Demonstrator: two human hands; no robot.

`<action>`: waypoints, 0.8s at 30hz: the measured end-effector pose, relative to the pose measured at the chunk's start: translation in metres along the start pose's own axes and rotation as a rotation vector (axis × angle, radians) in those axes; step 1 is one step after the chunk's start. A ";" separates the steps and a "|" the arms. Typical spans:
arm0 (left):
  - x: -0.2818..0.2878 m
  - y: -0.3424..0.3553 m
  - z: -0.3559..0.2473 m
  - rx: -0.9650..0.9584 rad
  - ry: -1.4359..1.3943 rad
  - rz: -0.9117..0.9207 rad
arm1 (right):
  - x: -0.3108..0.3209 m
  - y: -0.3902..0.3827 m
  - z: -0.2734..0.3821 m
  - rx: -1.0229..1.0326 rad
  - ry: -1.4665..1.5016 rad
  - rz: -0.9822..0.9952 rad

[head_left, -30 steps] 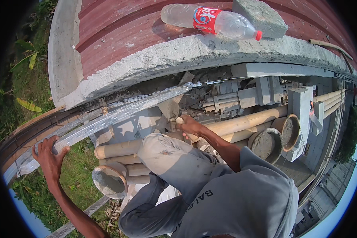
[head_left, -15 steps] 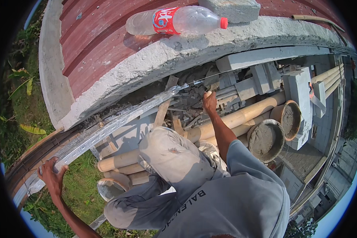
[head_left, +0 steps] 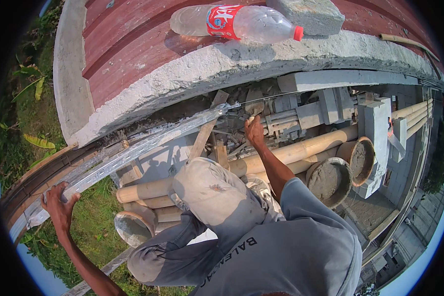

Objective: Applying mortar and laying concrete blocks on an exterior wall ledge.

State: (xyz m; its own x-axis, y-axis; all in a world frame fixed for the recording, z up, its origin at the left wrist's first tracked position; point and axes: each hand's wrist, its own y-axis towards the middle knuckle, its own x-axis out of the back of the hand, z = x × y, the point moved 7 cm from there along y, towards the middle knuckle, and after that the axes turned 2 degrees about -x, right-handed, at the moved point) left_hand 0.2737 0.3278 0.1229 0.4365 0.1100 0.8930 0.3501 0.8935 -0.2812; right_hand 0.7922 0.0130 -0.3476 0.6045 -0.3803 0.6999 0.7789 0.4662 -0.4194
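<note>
Left hand (head_left: 59, 204) grips the bar (head_left: 148, 147); right hand (head_left: 254, 132) clasps the trowel (head_left: 251, 119), blade (head_left: 254, 104) just ahead. Best brace the bar while trowelling.

A worker wears a grey shirt (head_left: 301, 241) with dark capital lettering (head_left: 252, 241) across its front and a short, loose-cut right sleeve (head_left: 303, 200) in the same grey. The grey trousers (head_left: 232, 197) appear pale and dusty over the right knee (head_left: 195, 178), where a small brownish mark (head_left: 215, 188) shows, and darker along the left leg (head_left: 182, 241). The left hand (head_left: 59, 206), the right hand (head_left: 254, 132) and both forearms (head_left: 86, 264) are bare.
</note>
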 end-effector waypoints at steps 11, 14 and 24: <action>0.008 0.000 -0.005 0.105 0.018 0.109 | -0.001 -0.028 0.011 -0.037 -0.157 0.117; 0.001 -0.008 0.005 0.035 0.005 0.002 | -0.014 -0.065 0.026 0.071 -0.284 0.340; 0.006 -0.001 -0.006 0.053 0.004 0.073 | 0.012 -0.027 0.013 0.409 -0.530 0.253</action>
State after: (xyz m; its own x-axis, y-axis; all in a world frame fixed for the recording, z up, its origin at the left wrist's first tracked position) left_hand 0.2808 0.3253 0.1267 0.4629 0.1734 0.8693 0.2734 0.9050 -0.3261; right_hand 0.7761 0.0062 -0.3205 0.5148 0.1705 0.8402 0.4374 0.7907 -0.4284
